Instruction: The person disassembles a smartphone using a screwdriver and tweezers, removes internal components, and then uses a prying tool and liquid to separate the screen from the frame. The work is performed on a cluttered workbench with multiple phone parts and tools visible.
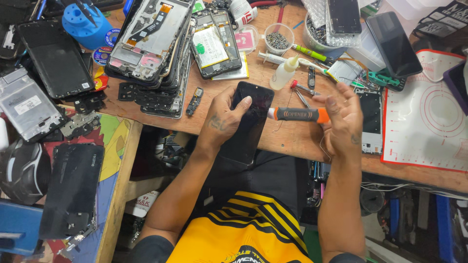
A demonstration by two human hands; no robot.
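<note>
The left hand (226, 114) holds a flat black phone with a shiny glass face (249, 122). The phone is long and dark, with round corners, and it tilts a little over the front edge of the brown wooden surface (287, 139). The fingers (243, 102) of this hand are wrapped around the phone's left side — clamped on it, with the thumb lying on the glass.

The right hand (341, 117) holds a small tool with an orange and grey handle (297, 115). The tool lies sideways, and its pale tip touches the right edge of the phone. The fingers of this hand are closed around the back end of the handle, though they look a bit blurry.

Just behind the phone stand a little clear squeeze bottle with a pointed top (284, 73) and a round clear cup of tiny screws (279, 39). A stack of opened phone frames (156, 53) sits to the left — well apart from the hands. A white mat with red lines (426, 122) lies to the right.
</note>
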